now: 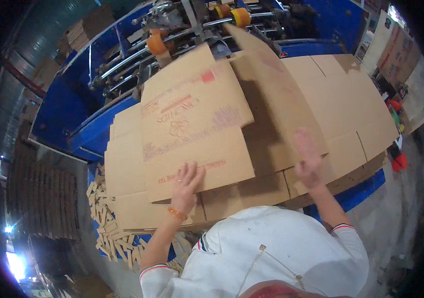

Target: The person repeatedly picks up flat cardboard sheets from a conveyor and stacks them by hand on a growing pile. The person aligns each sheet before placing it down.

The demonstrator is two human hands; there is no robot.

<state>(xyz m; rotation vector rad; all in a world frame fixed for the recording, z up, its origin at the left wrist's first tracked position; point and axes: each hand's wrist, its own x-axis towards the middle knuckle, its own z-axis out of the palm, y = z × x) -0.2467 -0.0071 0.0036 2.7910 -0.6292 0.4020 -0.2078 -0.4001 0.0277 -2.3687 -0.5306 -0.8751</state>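
A printed brown cardboard box blank [197,144] lies partly folded in front of me, its red and purple print facing up on the left panel. My left hand [187,188] rests on that panel near its lower edge, fingers spread; an orange bracelet circles the wrist. To the right, another panel [281,94] stands tilted up, smeared by motion, with a dark gap between it and the printed panel. Against its lower right corner is my right hand [309,161], slightly blurred, with fingers stretched out along the cardboard. Beneath lies a stack of flat cardboard blanks [343,107].
Beyond the stack stands a blue machine [68,104] with metal rods and orange rollers [156,43]. Cardboard scraps [105,223] are heaped at the lower left. Stacked cardboard [43,186] stands farther left. A red object [399,162] is at the right.
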